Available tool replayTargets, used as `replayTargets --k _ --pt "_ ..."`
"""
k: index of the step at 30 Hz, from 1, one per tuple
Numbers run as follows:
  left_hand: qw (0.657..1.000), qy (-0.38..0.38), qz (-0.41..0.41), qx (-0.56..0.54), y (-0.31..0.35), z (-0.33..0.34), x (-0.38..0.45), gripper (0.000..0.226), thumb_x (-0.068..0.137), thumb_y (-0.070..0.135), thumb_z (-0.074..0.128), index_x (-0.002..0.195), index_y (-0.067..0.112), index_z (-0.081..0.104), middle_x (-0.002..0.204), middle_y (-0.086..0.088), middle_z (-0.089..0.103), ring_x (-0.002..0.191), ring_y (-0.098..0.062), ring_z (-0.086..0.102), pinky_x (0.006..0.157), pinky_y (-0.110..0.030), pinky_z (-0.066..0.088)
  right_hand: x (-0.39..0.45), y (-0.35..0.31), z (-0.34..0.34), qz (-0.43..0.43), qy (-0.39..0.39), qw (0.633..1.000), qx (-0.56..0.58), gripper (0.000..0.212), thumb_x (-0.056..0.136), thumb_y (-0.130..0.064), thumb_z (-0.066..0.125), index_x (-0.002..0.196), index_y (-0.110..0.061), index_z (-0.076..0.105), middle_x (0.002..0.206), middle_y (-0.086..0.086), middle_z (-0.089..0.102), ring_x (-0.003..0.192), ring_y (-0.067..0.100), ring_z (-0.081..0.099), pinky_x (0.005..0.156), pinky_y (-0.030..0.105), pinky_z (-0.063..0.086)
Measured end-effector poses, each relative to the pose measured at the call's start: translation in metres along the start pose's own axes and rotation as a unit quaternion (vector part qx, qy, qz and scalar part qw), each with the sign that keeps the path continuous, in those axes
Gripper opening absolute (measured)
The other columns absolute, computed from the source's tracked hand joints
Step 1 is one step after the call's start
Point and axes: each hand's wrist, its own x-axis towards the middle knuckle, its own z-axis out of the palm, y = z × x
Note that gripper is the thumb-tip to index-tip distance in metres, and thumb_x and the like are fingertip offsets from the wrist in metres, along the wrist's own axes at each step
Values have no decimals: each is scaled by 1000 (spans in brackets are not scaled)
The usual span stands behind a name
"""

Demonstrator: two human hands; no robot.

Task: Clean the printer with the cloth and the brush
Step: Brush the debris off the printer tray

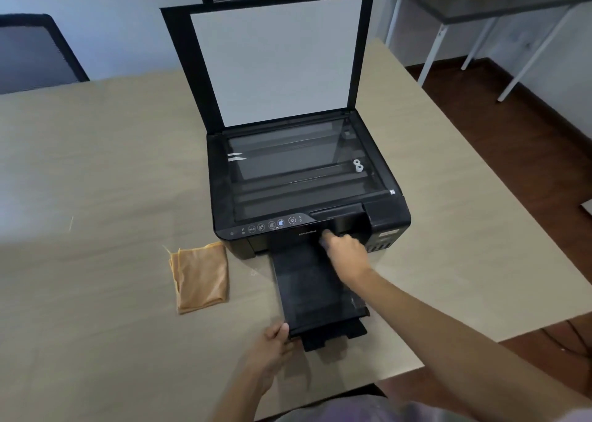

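Because the whole job is done from the seated edge, the table (96, 165) is used as the work surface and the printer (307, 178) has been set square on it, front toward the person. Its scanner lid (272, 59) is propped fully upright, so that the glass (288, 162) is laid bare, presumably for wiping. From the front slot the output tray (314, 290) is drawn out toward the table edge, which opens the mouth of the machine to reach.

Just left of the tray, apart from it, the cloth (200, 275) is left folded on the table, untouched and within easy reach. No brush can be made out anywhere in view.

At the tray's near left corner the left hand (272, 354) is placed, fingers curled around the edge, seemingly to steady the tray. Over the tray, the right hand (346, 251) is reached into the front opening; its fingers are bent against the dark recess, but whether anything is pinched there cannot be told.
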Motion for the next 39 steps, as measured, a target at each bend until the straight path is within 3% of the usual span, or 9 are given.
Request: replayTargets --k 4,6,11,16,20,24,27,30,39 --pt "1000 -6 4 12 2 1 0 24 103 18 33 96 13 56 91 -2 66 77 -6 64 54 -9 50 -29 35 -18 26 -193 981 1 14 76 -1 62 66 -9 55 77 19 63 71 31 65 63 32 51" --pt "1000 -8 -3 11 0 -1 3 22 103 18 33 102 11 54 93 -1 66 81 -8 63 56 -10 50 -39 44 -18 58 -266 962 14 19 77 -3 65 68 -13 52 76 15 66 58 25 63 56 27 52" --pt "1000 -15 -7 10 3 0 1 22 103 19 32 103 13 53 94 -1 65 83 -8 62 55 -10 49 -18 37 -22 31 4 987 160 19 84 -6 60 74 -9 45 64 17 57 59 30 51 53 30 35" --pt "1000 -8 -6 17 4 1 1 23 103 19 33 99 15 55 93 1 66 81 -7 64 59 -13 49 -35 51 -22 -35 -263 964 26 29 69 4 59 59 -16 42 60 8 55 59 30 60 39 22 35" --pt "1000 -16 -9 19 6 2 0 26 103 18 31 96 15 56 92 -1 65 81 -8 63 52 -9 49 -41 57 -16 -26 -94 992 85 17 82 -6 61 73 -15 48 75 14 66 70 31 62 55 28 40" --pt "999 -11 -12 27 6 1 -3 27 103 17 30 95 15 55 93 -3 65 82 -9 62 53 -10 50 -49 36 -11 -91 -253 960 84 18 77 -2 60 69 -15 50 63 5 56 60 25 60 48 29 44" --pt "1000 -13 -13 23 7 0 0 25 103 18 31 100 14 56 101 -6 66 84 -10 64 67 -19 49 -43 31 -14 -85 -173 981 33 14 81 -12 59 72 -17 51 76 9 62 79 29 60 62 33 47" --pt "1000 -13 -10 26 5 1 -3 25 103 19 31 99 15 56 97 -2 66 85 -9 63 69 -19 47 -40 24 -15 -94 -258 962 -4 13 75 -8 62 67 -16 57 73 6 63 75 26 61 62 32 49" --pt "999 -14 -3 31 10 0 -8 27 103 17 31 92 17 56 92 -2 66 82 -10 63 70 -19 47 -31 13 -21 -76 -241 967 -25 9 78 -5 62 72 -10 58 73 14 63 62 27 60 55 31 48"
